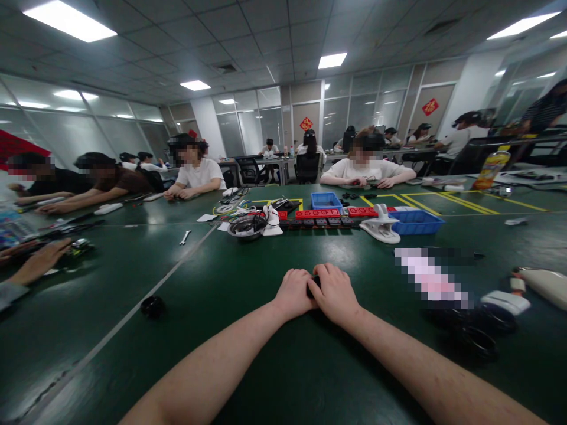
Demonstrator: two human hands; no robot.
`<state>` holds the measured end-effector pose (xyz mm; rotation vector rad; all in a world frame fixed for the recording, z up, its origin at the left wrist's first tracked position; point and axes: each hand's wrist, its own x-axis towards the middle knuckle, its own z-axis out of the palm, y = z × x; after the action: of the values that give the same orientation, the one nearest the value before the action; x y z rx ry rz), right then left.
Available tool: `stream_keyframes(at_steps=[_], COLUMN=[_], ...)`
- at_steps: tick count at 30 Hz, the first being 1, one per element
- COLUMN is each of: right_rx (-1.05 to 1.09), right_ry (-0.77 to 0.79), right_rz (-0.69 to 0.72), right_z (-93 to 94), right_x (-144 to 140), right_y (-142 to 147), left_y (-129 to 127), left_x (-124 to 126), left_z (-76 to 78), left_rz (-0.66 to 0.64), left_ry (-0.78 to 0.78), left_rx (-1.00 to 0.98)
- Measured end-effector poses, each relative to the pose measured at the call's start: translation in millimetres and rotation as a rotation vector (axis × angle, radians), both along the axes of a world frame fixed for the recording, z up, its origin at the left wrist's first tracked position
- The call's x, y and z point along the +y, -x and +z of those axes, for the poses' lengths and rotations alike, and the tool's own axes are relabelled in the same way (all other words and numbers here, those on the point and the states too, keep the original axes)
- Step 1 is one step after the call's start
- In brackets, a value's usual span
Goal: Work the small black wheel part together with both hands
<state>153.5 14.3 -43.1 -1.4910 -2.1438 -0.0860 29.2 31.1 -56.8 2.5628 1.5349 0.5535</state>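
My left hand (296, 293) and my right hand (335, 294) meet over the green table (248, 378). Between them is a small black object (313, 287), mostly covered by my fingers, so its kind does not show. Both hands are closed around it, the right thumb lying across its near side. A black round part (153, 307) lies to the left, near the table seam. Off to the right are more black ring-like parts (477, 343), blurred at their edges.
A wrench (185, 237) lies at left. Farther back are a metal bowl (246, 226) with cables, red power sockets (317, 213), a white clamp stand (381, 225) and a blue bin (416, 222). A co-worker's hand (42, 262) works at far left; others sit across.
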Motion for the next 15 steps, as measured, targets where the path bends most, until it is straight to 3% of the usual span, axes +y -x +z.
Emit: stream_keyframes(at_steps=[4, 9, 12, 15], right_rx=[-0.099, -0.148, -0.098, 0.001], right_ry=[0.004, 0.057, 0.089, 0.069], right_rz=[-0.046, -0.002, 0.091, 0.279], right_z=[2.3, 11.3, 15.9, 14.9], right_x=[-3, -7, -9, -10], right_y=[1, 1, 0, 0], left_y=[0, 6, 13, 19], left_x=[1, 5, 11, 18], left_z=[-0.6, -2.3, -3.1, -4.6], left_rz=[-0.017, -0.1, -0.208, -0.254], left_ry=[-0.003, -0.007, 0.056, 0.167], left_rx=[0.019, -0.038, -0.103, -0.185])
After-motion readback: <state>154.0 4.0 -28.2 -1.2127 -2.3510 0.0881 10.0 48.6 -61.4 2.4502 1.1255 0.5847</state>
